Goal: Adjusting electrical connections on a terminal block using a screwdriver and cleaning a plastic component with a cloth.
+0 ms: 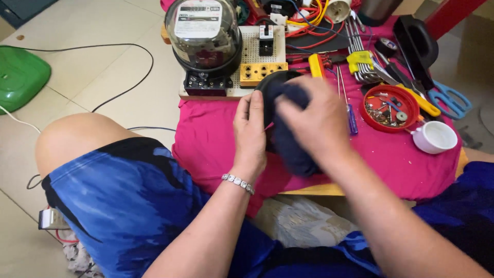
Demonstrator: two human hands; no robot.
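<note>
While seated over a low surface draped in bright pink cloth, left hand steadying the rim of a round black plastic casing, grip closed on its edge with fingers upright and thumb tucked behind. Right hand pressed against the casing's face with a dark navy cloth bunched under the palm, grip clamped on that cloth; some blur there, so exact finger placement unclear. Casing held at the centre of the surface, just at 6 o'clock from the perforated white board carrying a glass-domed electricity meter. At 3 o'clock, a red round lid full of screws; beyond it, a small white cup; at 1 o'clock, a bundle of hex keys in a yellow holder. Judged as a wiping step, part way through; next likely calls for firm left-hand hold while turning the casing to reach unwiped areas.
</note>
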